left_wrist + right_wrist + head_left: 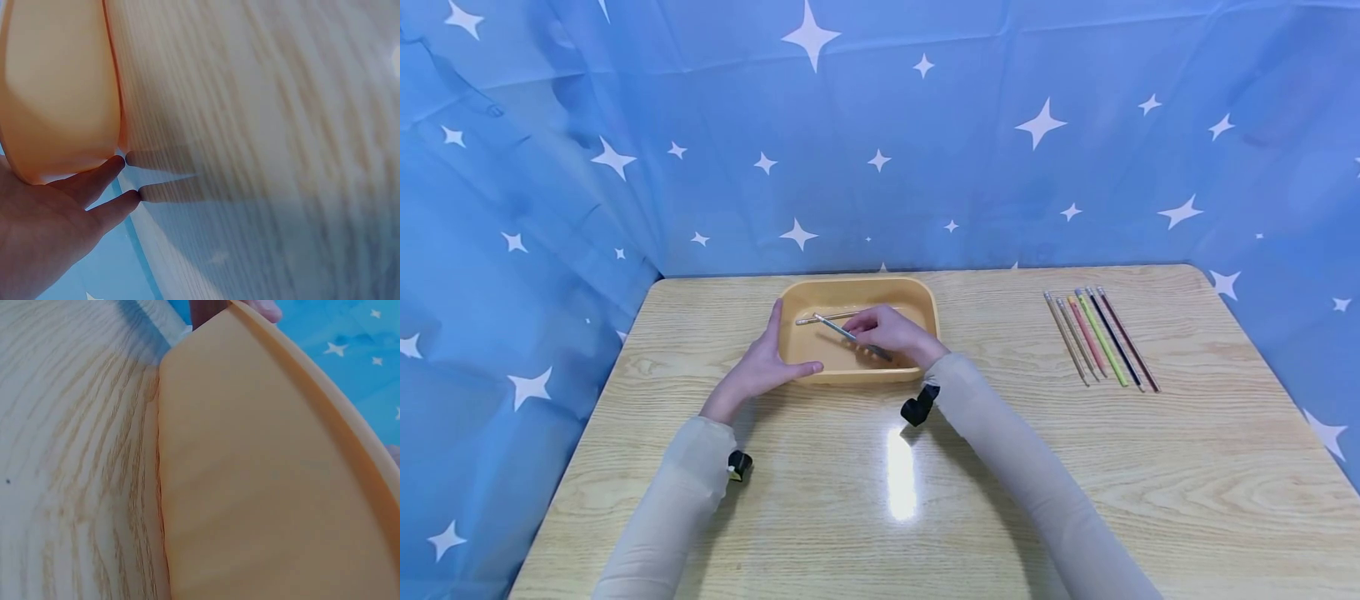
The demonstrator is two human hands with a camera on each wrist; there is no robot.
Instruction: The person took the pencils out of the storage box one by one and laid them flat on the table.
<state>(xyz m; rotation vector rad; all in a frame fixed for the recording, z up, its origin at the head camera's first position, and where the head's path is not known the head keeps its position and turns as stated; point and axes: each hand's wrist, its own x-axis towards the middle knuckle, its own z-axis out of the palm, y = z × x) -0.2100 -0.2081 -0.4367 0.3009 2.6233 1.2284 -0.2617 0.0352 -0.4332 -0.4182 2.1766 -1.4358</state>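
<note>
A shallow yellow-orange plastic bin (859, 377) stands at the back of the table. My left hand (763, 362) rests against its left end, thumb at the front rim and fingers straight along the outer side. In the left wrist view, two fingertips (112, 164) reach down by the bin's wall. My right hand (889, 331) is inside the bin and pinches a grey-blue pencil (833, 326), whose far end is partly hidden by the fingers. Behind it, a tan pencil (808, 321) lies on the bin's floor. The right wrist view shows mostly the bin's outer wall (269, 469).
To the right, several pencils lie side by side on the wooden table (1000, 350), among them a red one (1087, 336), a lime-green one (1101, 337) and a black one (1113, 337). A blue starry curtain (925, 167) hangs behind and at the left.
</note>
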